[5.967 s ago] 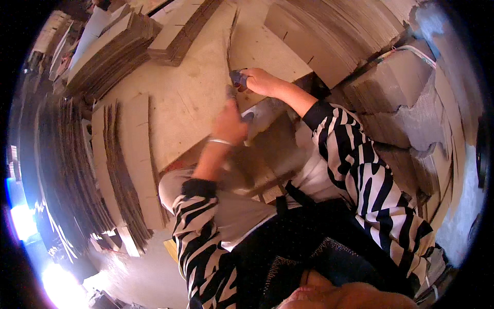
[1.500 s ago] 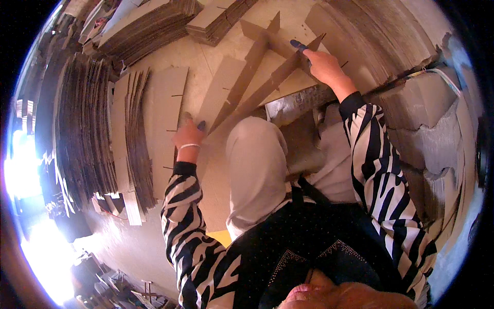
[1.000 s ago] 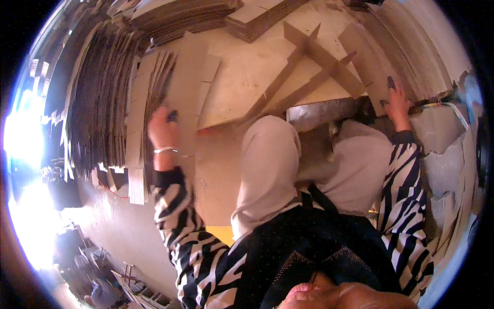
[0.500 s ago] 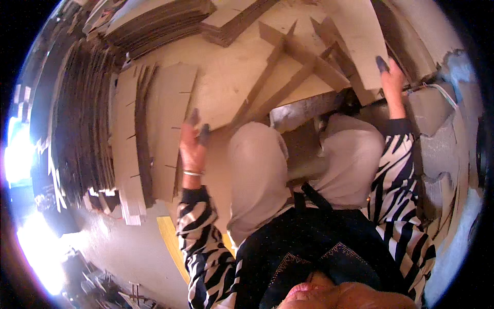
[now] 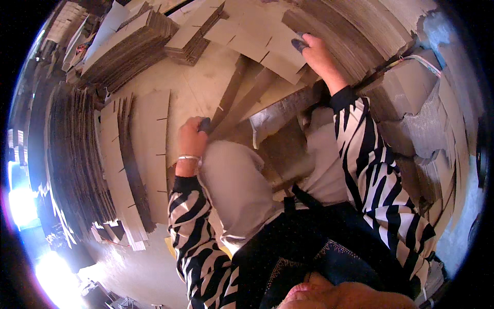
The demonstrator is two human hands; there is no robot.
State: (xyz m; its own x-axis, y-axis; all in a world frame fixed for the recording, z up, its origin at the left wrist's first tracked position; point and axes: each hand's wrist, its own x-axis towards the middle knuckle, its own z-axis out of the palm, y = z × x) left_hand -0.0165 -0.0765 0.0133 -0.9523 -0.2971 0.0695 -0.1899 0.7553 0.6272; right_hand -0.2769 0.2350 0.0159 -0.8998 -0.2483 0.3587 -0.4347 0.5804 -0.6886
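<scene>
My right hand point(image 5: 318, 55), dark covers on its fingertips, is closed on the edge of a flat slotted cardboard strip point(image 5: 252, 38). This strip lies slanted over the far ends of the assembled cardboard divider strips point(image 5: 242, 92), hiding where they cross. To the left, my left hand point(image 5: 192, 136) has its fingers curled, with a dark-covered thumb pressed at the near end of one divider strip. Beside that hand stand more slotted cardboard strips point(image 5: 154, 134), leaning in a row.
Cardboard stacks stand at the far left point(image 5: 128, 46), along the left side point(image 5: 77, 149) and at the far right point(image 5: 355, 36). A pale board point(image 5: 190, 77) bears the work. Wrapped bundles point(image 5: 411, 108) sit right of my knees.
My right hand has moved left, bringing the flat cardboard strip over the divider strips. My left hand has gone from spread fingers to closed at the near strip end. The view has shifted.
</scene>
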